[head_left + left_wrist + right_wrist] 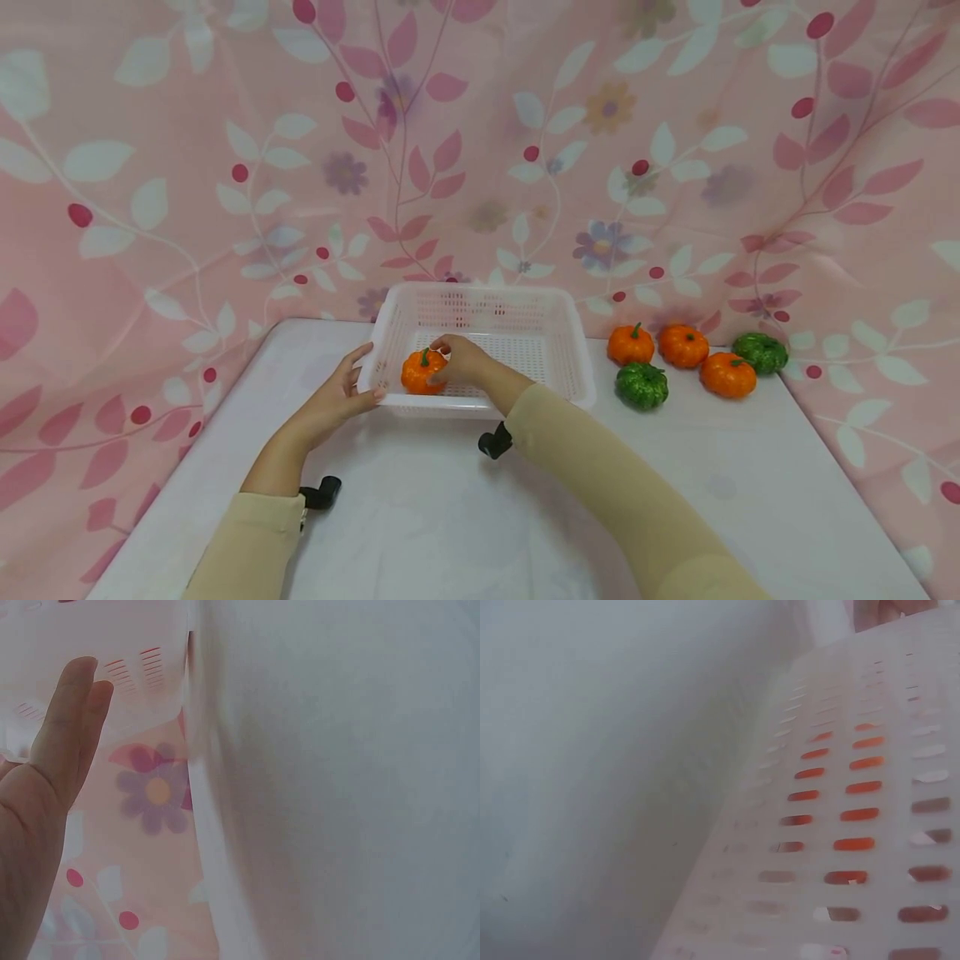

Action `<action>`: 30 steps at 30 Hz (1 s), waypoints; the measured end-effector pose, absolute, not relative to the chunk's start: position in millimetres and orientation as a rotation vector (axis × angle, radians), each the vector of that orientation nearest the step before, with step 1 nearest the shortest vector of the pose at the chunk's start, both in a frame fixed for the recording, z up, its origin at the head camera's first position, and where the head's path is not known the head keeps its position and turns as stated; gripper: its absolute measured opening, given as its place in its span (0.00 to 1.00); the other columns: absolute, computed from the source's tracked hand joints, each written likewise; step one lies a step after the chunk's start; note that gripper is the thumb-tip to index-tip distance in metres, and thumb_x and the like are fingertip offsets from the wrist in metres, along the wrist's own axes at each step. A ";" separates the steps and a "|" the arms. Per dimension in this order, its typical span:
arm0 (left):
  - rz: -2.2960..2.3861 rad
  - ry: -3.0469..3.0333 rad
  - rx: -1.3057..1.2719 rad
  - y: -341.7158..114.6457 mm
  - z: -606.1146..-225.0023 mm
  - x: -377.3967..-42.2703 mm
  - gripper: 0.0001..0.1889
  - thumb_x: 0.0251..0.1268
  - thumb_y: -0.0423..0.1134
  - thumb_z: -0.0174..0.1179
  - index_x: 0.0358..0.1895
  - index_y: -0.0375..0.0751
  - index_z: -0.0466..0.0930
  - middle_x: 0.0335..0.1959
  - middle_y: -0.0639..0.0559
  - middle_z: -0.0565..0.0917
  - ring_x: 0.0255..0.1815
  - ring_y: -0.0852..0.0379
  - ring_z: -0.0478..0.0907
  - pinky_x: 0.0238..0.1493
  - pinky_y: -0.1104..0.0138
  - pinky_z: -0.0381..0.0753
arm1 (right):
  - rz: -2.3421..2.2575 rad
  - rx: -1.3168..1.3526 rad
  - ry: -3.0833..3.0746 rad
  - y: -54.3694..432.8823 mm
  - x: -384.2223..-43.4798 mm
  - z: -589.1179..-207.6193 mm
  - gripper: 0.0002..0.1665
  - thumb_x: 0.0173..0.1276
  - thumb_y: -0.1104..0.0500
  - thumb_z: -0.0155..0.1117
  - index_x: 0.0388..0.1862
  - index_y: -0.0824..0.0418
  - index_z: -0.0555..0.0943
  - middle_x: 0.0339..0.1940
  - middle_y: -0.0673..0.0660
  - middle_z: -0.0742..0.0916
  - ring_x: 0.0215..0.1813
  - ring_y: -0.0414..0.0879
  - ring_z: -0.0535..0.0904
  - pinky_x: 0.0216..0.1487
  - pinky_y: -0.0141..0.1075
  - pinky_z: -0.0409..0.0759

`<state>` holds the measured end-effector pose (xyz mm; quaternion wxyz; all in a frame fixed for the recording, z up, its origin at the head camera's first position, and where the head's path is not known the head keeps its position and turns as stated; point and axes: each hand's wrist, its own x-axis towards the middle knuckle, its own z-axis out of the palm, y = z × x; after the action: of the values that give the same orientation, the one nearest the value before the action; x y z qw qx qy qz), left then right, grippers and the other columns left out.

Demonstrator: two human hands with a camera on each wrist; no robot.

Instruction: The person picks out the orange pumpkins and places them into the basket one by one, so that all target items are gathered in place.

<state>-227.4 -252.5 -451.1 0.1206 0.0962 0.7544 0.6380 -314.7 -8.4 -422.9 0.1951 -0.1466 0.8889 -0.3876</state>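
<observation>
A small orange pumpkin (423,372) with a green stem is inside the white plastic basket (480,402), near its front left corner. My right hand (467,363) reaches over the front rim and grips the pumpkin from its right side, thumb and fingertips against it. In the right wrist view, its orange shows through the slots of the basket wall (889,825), and the right hand itself is out of sight. At the basket's left end, my left hand (341,396) rests its thumb on the front rim. Its straight fingers (66,720) lie along the outer wall in the left wrist view.
Right of the basket sits a group of small pumpkins: orange ones (631,345) and green ones (642,386), with another green one (760,353) near the table's right edge. The white-covered table (450,517) meets a pink floral curtain (480,167) behind.
</observation>
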 end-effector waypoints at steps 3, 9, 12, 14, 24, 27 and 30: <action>1.869 2.200 0.283 -253.1 -451.6 -227.9 0.50 0.68 0.36 0.65 0.81 0.54 0.37 0.74 0.32 0.60 0.58 0.48 0.73 0.55 0.71 0.76 | -1.103 -0.418 2.497 -6.7 -315.3 -420.0 0.36 0.58 0.58 0.78 0.65 0.55 0.76 0.65 0.58 0.78 0.64 0.55 0.73 0.69 0.49 0.71; 1.882 2.184 0.287 -253.8 -453.4 -228.4 0.50 0.68 0.35 0.65 0.81 0.54 0.37 0.74 0.32 0.60 0.56 0.50 0.74 0.55 0.72 0.77 | -1.135 -0.464 2.518 1.1 -313.3 -413.6 0.32 0.60 0.56 0.77 0.63 0.55 0.79 0.65 0.59 0.78 0.64 0.56 0.73 0.66 0.49 0.75; 1.893 2.170 0.294 -253.3 -453.5 -228.3 0.50 0.68 0.35 0.65 0.81 0.54 0.36 0.74 0.31 0.60 0.55 0.51 0.75 0.54 0.71 0.77 | -1.151 -0.482 2.534 7.4 -309.5 -408.3 0.29 0.61 0.56 0.76 0.62 0.55 0.80 0.66 0.59 0.78 0.64 0.57 0.74 0.65 0.49 0.76; 1.902 2.163 0.300 -253.2 -453.3 -228.1 0.50 0.68 0.35 0.64 0.81 0.53 0.36 0.73 0.31 0.60 0.55 0.52 0.75 0.54 0.71 0.78 | -1.161 -0.492 2.545 11.9 -306.3 -404.1 0.29 0.62 0.55 0.75 0.62 0.56 0.80 0.67 0.59 0.77 0.64 0.57 0.75 0.64 0.49 0.77; 1.911 2.156 0.298 -252.4 -453.5 -228.1 0.49 0.68 0.34 0.64 0.81 0.53 0.37 0.74 0.32 0.60 0.55 0.54 0.75 0.54 0.71 0.78 | -1.232 -0.523 2.616 36.7 -288.5 -384.6 0.25 0.67 0.52 0.71 0.62 0.53 0.80 0.67 0.55 0.79 0.65 0.57 0.74 0.61 0.49 0.78; 1.903 2.163 0.294 -252.0 -453.0 -227.7 0.49 0.68 0.35 0.64 0.81 0.53 0.37 0.74 0.32 0.60 0.55 0.53 0.75 0.54 0.72 0.78 | -1.258 -0.533 2.632 45.8 -283.1 -380.2 0.25 0.67 0.51 0.71 0.63 0.52 0.80 0.66 0.52 0.80 0.65 0.56 0.74 0.60 0.49 0.79; 1.901 2.169 0.288 -251.7 -452.3 -227.1 0.50 0.68 0.35 0.64 0.81 0.53 0.37 0.74 0.32 0.60 0.55 0.53 0.75 0.54 0.72 0.78 | -1.287 -0.536 2.647 54.0 -278.2 -375.0 0.25 0.67 0.51 0.71 0.62 0.52 0.80 0.64 0.52 0.81 0.65 0.56 0.74 0.60 0.50 0.80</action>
<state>-227.1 -251.7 -452.3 0.1213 0.0987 0.7427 0.6511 -278.2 54.0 -375.0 0.0749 -0.1786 0.8822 -0.4291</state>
